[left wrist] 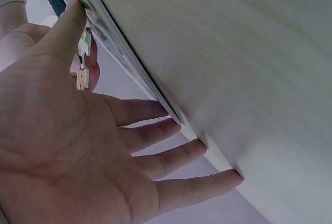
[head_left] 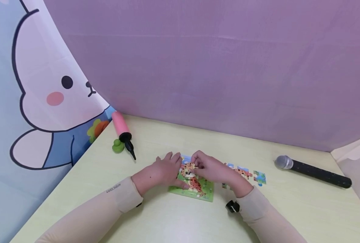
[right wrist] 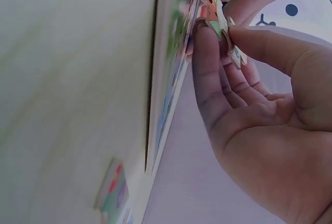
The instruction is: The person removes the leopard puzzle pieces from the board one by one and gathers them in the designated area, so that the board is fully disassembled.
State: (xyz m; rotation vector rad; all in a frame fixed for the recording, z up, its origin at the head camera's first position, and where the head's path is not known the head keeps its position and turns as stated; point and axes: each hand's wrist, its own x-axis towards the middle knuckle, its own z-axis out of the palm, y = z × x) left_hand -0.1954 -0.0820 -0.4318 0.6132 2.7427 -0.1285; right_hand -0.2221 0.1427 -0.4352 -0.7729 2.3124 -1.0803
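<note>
A flat puzzle board (head_left: 208,192) printed with a spotted leopard cub on green grass lies on the table in front of me. My left hand (head_left: 165,171) rests along its left side, fingers spread and straight. In the left wrist view the thumb (left wrist: 72,19) touches the board and the fingertips reach its edge. Over the board's upper right, my right hand (head_left: 211,167) pinches a puzzle piece (right wrist: 215,19) between thumb and index finger. The piece is tilted up close over the board, partly hidden by the fingers.
Several loose puzzle pieces (head_left: 260,177) lie right of the board, partly behind my right forearm. Farther right is a microphone (head_left: 316,172). A pink hand pump (head_left: 120,125) and a small green duck (head_left: 118,146) sit at the back left. A purple curtain (head_left: 198,67) hangs behind the table.
</note>
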